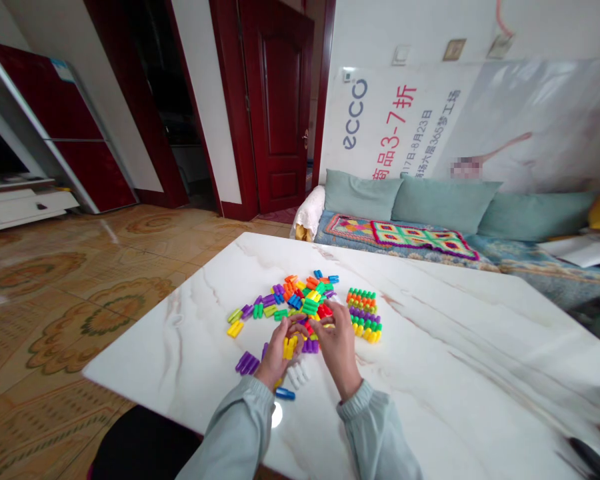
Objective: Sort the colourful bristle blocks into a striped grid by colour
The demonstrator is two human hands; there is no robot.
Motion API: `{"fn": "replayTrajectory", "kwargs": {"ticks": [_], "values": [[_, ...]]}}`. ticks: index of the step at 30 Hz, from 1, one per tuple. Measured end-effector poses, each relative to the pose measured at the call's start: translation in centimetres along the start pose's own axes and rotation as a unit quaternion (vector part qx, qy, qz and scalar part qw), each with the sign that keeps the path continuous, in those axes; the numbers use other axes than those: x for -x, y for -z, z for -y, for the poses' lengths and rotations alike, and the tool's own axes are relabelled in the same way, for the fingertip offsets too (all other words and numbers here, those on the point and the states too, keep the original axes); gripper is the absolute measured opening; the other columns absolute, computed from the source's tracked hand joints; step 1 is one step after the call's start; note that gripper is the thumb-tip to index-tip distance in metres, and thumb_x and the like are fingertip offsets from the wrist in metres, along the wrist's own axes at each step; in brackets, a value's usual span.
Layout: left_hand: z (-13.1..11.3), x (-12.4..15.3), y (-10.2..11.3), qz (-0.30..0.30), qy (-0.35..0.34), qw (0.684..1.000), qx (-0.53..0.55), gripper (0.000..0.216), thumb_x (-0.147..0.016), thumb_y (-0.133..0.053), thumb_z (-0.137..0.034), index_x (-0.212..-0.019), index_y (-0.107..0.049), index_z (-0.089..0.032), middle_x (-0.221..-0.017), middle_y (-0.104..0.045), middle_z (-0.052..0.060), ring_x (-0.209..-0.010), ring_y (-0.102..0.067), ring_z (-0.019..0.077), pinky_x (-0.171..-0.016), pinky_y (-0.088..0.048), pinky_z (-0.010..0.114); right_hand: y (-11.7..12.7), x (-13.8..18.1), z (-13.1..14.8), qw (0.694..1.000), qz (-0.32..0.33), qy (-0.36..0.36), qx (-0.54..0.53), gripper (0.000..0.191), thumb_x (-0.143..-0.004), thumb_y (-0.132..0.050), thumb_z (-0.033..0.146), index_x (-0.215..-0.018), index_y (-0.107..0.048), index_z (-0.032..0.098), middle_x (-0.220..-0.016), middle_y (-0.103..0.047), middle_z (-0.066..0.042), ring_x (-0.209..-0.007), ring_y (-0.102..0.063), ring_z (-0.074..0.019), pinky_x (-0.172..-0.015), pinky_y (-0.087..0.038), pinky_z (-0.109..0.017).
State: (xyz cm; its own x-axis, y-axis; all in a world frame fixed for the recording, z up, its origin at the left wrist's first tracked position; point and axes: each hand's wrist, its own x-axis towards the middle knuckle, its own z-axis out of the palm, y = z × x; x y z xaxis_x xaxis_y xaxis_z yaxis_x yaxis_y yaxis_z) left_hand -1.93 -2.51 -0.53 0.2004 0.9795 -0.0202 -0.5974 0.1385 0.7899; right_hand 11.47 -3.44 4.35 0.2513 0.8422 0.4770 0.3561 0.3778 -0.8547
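Observation:
My left hand (pixel 276 355) is curled around a yellow plastic building piece (pixel 290 347), which shows against the palm. My right hand (pixel 338 340) is closed in a pinch, its fingertips close to those of the left; what lies between them is too small to make out. Beyond both hands spreads a loose pile of coloured plastic pieces, with a green piece (pixel 310 306) near its middle. Rows of joined pieces (pixel 364 313) form a block right of my right hand. Purple pieces (pixel 247 363), white pieces (pixel 299 375) and a blue piece (pixel 285 394) lie around my left wrist.
Everything rests on a white marble-patterned table (pixel 430 373). Behind it stands a sofa with green cushions (pixel 443 203) and a crocheted cover (pixel 420 239). A black object (pixel 590 460) lies at the lower right. A dark round seat (pixel 137 443) is at the lower left.

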Motion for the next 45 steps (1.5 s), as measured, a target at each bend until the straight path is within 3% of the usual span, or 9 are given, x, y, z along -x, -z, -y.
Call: {"fn": "replayTrajectory", "kwargs": {"ticks": [5, 10, 16, 20, 23, 26, 32, 38, 45], "values": [[-0.2, 0.7, -0.1, 0.014, -0.007, 0.998, -0.066, 0.056, -0.092, -0.045, -0.066, -0.124, -0.061, -0.022, -0.114, -0.068, 0.008, -0.089, -0.067, 0.0183, -0.072, -0.052, 0.027, -0.6, 3.8, -0.1, 0.986, 0.144, 0.029, 0.080, 0.036, -0.075, -0.060, 0.007, -0.107, -0.070, 0.021, -0.099, -0.068, -0.007, -0.081, -0.065, -0.0187, -0.073, -0.055, -0.030], [-0.4, 1.3, -0.2, 0.033, -0.058, 0.979, -0.193, 0.057, -0.093, -0.039, -0.067, -0.122, -0.064, -0.024, -0.123, -0.065, 0.008, -0.119, -0.057, 0.0256, -0.104, -0.045, 0.040, -1.5, 5.8, -0.3, 0.973, 0.191, 0.032, 0.127, 0.052, -0.070, -0.056, 0.000, -0.116, -0.066, 0.020, -0.114, -0.065, -0.009, -0.094, -0.067, -0.0205, -0.080, -0.054, -0.029], [-0.3, 1.4, -0.1, 0.059, -0.050, 0.964, -0.254, 0.058, -0.092, -0.040, -0.066, -0.119, -0.065, -0.021, -0.112, -0.068, 0.010, -0.103, -0.064, 0.0242, -0.091, -0.053, 0.038, 0.4, 5.6, -0.3, 0.971, 0.183, 0.049, 0.142, 0.019, -0.077, -0.064, 0.011, -0.092, -0.069, 0.023, -0.101, -0.068, -0.005, -0.090, -0.066, -0.0198, -0.078, -0.051, -0.027], [-0.2, 1.2, -0.1, 0.037, -0.080, 0.956, -0.279, 0.052, -0.095, -0.041, -0.059, -0.114, -0.064, -0.018, -0.104, -0.069, 0.010, -0.089, -0.066, 0.0216, -0.070, -0.055, 0.032, 3.7, 5.5, -2.5, 0.996, 0.019, 0.025, 0.079, 0.018, -0.084, -0.068, 0.037, -0.086, -0.063, 0.020, -0.078, -0.063, -0.001, -0.067, -0.058, -0.0153, -0.063, -0.047, -0.025], [0.1, 1.2, -0.6, 0.012, -0.168, 0.903, -0.396, 0.034, -0.095, -0.050, -0.045, -0.102, -0.067, -0.017, -0.097, -0.069, 0.009, -0.087, -0.066, 0.0207, -0.072, -0.054, 0.031, 5.7, 5.4, -5.2, 0.993, -0.091, -0.076, 0.027, 0.032, -0.080, -0.070, 0.049, -0.084, -0.061, 0.019, -0.070, -0.061, 0.001, -0.058, -0.054, -0.0133, -0.055, -0.045, -0.024], [0.9, 1.5, -1.9, 0.045, -0.280, 0.804, -0.523, 0.022, -0.096, -0.049, -0.027, -0.106, -0.067, -0.020, -0.107, -0.067, 0.008, -0.104, -0.062, 0.0216, -0.092, -0.051, 0.037, 6.5, 5.3, -7.1, 0.971, -0.141, -0.178, -0.069, 0.043, -0.074, -0.072, 0.058, -0.086, -0.059, 0.019, -0.068, -0.061, 0.002, -0.057, -0.057, -0.0140, -0.052, -0.047, -0.024], [2.4, 1.7, -4.4, 0.157, -0.291, 0.644, -0.690, 0.056, -0.086, -0.057, -0.011, -0.138, -0.049, -0.028, -0.144, -0.049, 0.007, -0.135, -0.041, 0.0285, -0.113, -0.033, 0.054, 5.7, 5.2, -8.0, 0.956, -0.116, -0.194, -0.186, 0.052, -0.071, -0.075, 0.051, -0.108, -0.058, 0.020, -0.076, -0.061, 0.002, -0.058, -0.059, -0.0127, -0.052, -0.050, -0.025], [2.5, 1.6, -3.4, 0.106, -0.301, 0.624, -0.714, 0.017, -0.086, -0.059, -0.013, -0.097, -0.066, -0.023, -0.104, -0.064, 0.007, -0.102, -0.056, 0.0251, -0.092, -0.047, 0.044, 5.7, 5.7, -8.4, 0.973, -0.074, -0.184, -0.115, 0.035, -0.078, -0.066, 0.044, -0.097, -0.067, 0.016, -0.065, -0.058, 0.003, -0.050, -0.051, -0.0110, -0.046, -0.043, -0.022], [2.2, 2.1, -3.0, 0.045, -0.303, 0.629, -0.715, 0.017, -0.076, -0.055, -0.004, -0.073, -0.059, -0.020, -0.081, -0.061, 0.005, -0.085, -0.057, 0.0234, -0.078, -0.046, 0.039, 5.5, 5.7, -7.3, 0.994, -0.045, -0.087, 0.055, 0.027, -0.084, -0.059, 0.041, -0.084, -0.070, 0.017, -0.072, -0.065, -0.003, -0.052, -0.050, -0.0119, -0.050, -0.043, -0.024]]}}
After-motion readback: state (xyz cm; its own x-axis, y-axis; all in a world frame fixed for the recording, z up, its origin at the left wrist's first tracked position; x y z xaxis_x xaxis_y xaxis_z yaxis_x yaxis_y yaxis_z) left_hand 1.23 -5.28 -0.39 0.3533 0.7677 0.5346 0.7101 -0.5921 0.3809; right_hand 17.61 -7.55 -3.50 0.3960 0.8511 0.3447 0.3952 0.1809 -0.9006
